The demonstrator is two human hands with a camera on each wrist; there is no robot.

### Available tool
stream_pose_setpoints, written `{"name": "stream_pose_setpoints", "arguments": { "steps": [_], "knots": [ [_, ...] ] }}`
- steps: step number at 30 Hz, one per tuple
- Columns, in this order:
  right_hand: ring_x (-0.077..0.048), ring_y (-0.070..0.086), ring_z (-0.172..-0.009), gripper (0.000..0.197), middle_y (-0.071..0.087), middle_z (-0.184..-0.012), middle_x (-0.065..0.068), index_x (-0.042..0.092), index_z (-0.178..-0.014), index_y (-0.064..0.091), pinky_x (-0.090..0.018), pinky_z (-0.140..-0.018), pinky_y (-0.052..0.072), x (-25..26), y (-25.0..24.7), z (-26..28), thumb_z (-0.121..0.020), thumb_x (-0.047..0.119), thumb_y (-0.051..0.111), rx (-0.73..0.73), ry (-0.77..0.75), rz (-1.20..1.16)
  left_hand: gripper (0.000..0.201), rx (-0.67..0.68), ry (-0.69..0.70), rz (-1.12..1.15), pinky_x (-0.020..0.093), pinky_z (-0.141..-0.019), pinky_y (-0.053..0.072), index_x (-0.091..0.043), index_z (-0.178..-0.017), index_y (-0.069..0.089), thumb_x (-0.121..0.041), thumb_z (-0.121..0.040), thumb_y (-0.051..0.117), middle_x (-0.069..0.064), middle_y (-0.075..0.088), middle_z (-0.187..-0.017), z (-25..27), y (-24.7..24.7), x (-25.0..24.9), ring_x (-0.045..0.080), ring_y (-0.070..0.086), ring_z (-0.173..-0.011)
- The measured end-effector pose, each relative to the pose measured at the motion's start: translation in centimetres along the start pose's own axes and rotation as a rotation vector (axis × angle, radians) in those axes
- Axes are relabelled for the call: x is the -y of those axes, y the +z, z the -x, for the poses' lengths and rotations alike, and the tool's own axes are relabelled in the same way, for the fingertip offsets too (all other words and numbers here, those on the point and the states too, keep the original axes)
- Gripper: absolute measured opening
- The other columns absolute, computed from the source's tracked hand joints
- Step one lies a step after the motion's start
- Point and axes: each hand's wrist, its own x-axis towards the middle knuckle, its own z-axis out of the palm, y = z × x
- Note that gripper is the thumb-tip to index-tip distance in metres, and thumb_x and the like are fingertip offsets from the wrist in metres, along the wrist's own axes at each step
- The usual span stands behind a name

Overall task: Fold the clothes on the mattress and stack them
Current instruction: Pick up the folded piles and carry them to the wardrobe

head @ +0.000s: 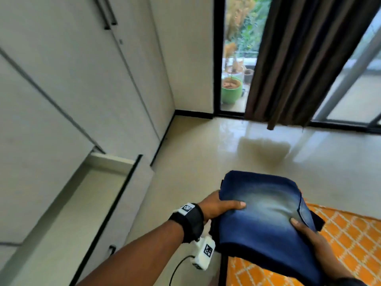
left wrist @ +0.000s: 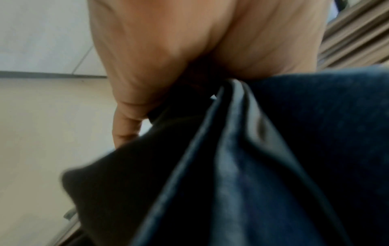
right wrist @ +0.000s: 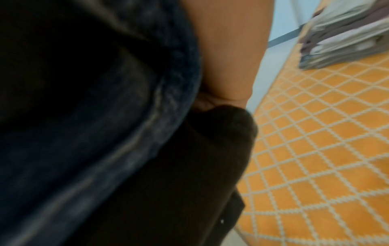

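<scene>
Two hands carry folded blue jeans (head: 266,211) at the lower right of the head view, faded pale across the middle, above the edge of an orange lattice-patterned mattress (head: 348,240); the left hand (head: 218,207) clamps one side, thumb on top, the right hand (head: 309,234) the other. Left wrist view: layered denim edges (left wrist: 242,166) and a black garment (left wrist: 130,174) fill the lower frame beneath the gripping palm. Right wrist view: dark denim on the left, folded clothes stacked (right wrist: 341,38) at the upper right.

Folded blue jeans (head: 266,209) atop black garment (head: 317,220), held aloft.
</scene>
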Motion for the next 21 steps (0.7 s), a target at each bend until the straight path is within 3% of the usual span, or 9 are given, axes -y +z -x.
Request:
{"name": "stream_pose_setpoints", "arguments": {
  "steps": [1, 3, 6, 8, 11, 14, 16, 18, 21],
  "knots": [
    [-0.021, 0.075, -0.074, 0.019, 0.08, -0.081, -0.003, 0.015, -0.106, 0.072, -0.039, -0.076, 0.05, 0.5, 1.7, 1.1, -0.09, 0.026, 0.073, 0.04, -0.01, 0.035, 0.044, -0.035, 0.021, 0.015, 0.035, -0.103, 0.054, -0.01, -0.133, 0.065, -0.017, -0.092, 0.077, 0.007, 0.071, -0.13, 2.7, -1.6, -0.1, 0.025, 0.067, -0.12],
    [-0.019, 0.067, -0.083, 0.026, 0.079, -0.082, -0.003, 0.012, -0.107, 0.073, -0.041, -0.083, 0.049, 1.3, 5.1, 2.8, -0.085, 0.026, 0.078, 0.091, -0.026, 0.098, 0.044, -0.105, 0.047, 0.056, 0.037, -0.103, 0.054, -0.01, -0.133, 0.066, -0.017, -0.092, 0.078, 0.007, 0.071, -0.129, 7.4, -4.4, 0.5, 0.025, 0.067, -0.12],
    [-0.018, 0.063, -0.089, 0.037, 0.077, -0.096, -0.011, 0.018, -0.091, 0.073, -0.042, -0.095, 0.044, 2.8, 12.4, 5.8, -0.063, 0.038, 0.087, 0.248, -0.093, 0.256, 0.046, -0.256, 0.083, 0.144, 0.036, -0.104, 0.054, -0.014, -0.131, 0.067, -0.024, -0.088, 0.081, 0.005, 0.073, -0.127, 15.4, -9.9, 2.7, 0.023, 0.068, -0.119],
    [-0.017, 0.066, -0.086, 0.041, 0.078, -0.084, -0.002, 0.018, -0.09, 0.074, -0.041, -0.086, 0.048, 3.6, 17.0, 8.3, -0.057, 0.037, 0.091, 0.362, -0.112, 0.334, 0.053, -0.33, 0.093, 0.195, 0.037, -0.106, 0.053, -0.016, -0.131, 0.067, -0.033, -0.083, 0.084, 0.002, 0.074, -0.125, 20.0, -12.7, 4.5, 0.021, 0.068, -0.118],
    [-0.029, 0.077, -0.078, 0.053, 0.08, -0.084, -0.011, 0.008, -0.094, 0.079, -0.037, -0.074, 0.053, 4.1, 25.9, 12.0, -0.059, 0.047, 0.091, 0.543, -0.156, 0.463, 0.064, -0.485, 0.152, 0.292, 0.042, -0.11, 0.05, -0.019, -0.133, 0.066, -0.041, -0.077, 0.085, 0.001, 0.073, -0.126, 27.3, -17.7, 8.0, 0.02, 0.068, -0.12],
    [-0.025, 0.077, -0.069, 0.033, 0.078, -0.085, -0.018, 0.0, -0.101, 0.074, -0.027, -0.056, 0.056, 3.7, 34.5, 14.8, -0.085, 0.027, 0.082, 0.672, -0.173, 0.53, 0.069, -0.648, 0.167, 0.4, 0.043, -0.109, 0.051, -0.016, -0.133, 0.065, -0.042, -0.073, 0.087, 0.003, 0.074, -0.125, 33.8, -21.7, 11.2, 0.02, 0.069, -0.118],
    [-0.023, 0.077, -0.07, 0.038, 0.079, -0.086, -0.017, 0.0, -0.102, 0.073, -0.022, -0.05, 0.054, 2.5, 40.6, 16.3, -0.08, 0.029, 0.086, 0.787, -0.174, 0.599, 0.066, -0.737, 0.166, 0.49, 0.041, -0.107, 0.052, -0.012, -0.133, 0.064, -0.037, -0.076, 0.086, 0.006, 0.074, -0.124, 37.9, -24.2, 13.9, 0.023, 0.069, -0.118],
    [-0.021, 0.078, -0.078, 0.055, 0.08, -0.09, -0.012, 0.004, -0.104, 0.072, -0.025, -0.058, 0.056, 0.9, 46.3, 17.5, -0.066, 0.039, 0.09, 0.913, -0.166, 0.657, 0.07, -0.829, 0.137, 0.549, 0.04, -0.104, 0.054, -0.012, -0.133, 0.065, -0.041, -0.072, 0.086, 0.006, 0.075, -0.123, 41.4, -26.3, 16.8, 0.023, 0.07, -0.116],
    [-0.022, 0.077, -0.094, 0.058, 0.08, -0.103, -0.006, 0.012, -0.118, 0.07, -0.037, -0.084, 0.058, -3.1, 54.6, 18.7, -0.073, 0.041, 0.09, 1.053, -0.099, 0.745, 0.072, -0.957, 0.052, 0.65, 0.04, -0.1, 0.055, -0.014, -0.13, 0.067, -0.045, -0.068, 0.087, 0.005, 0.075, -0.121, 45.7, -29.4, 22.2, 0.023, 0.071, -0.114]
  ]
}}
